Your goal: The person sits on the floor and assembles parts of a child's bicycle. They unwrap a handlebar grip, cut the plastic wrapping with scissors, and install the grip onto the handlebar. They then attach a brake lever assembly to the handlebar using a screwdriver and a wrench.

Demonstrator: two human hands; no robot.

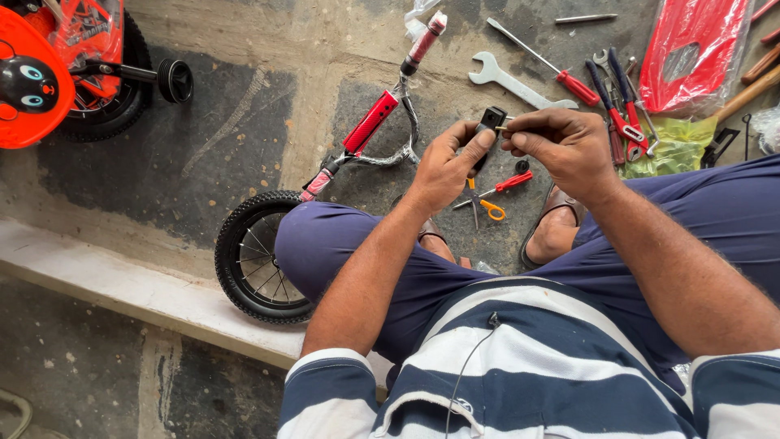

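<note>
Black clamp part (490, 122), upper centre of frame: small, rigid, light by the look. Left hand (445, 167) pinches its body; right hand (565, 142) fingertips closed on a small bolt (504, 128) at its side. Easy to drop; grip the flat faces.

A spanner (508, 79) lies on the concrete floor. Just right of it, a red-handled screwdriver (546, 64) and pliers (619, 110). Below it, scissors (486, 204). Far left, a small wheel (258, 256).
</note>
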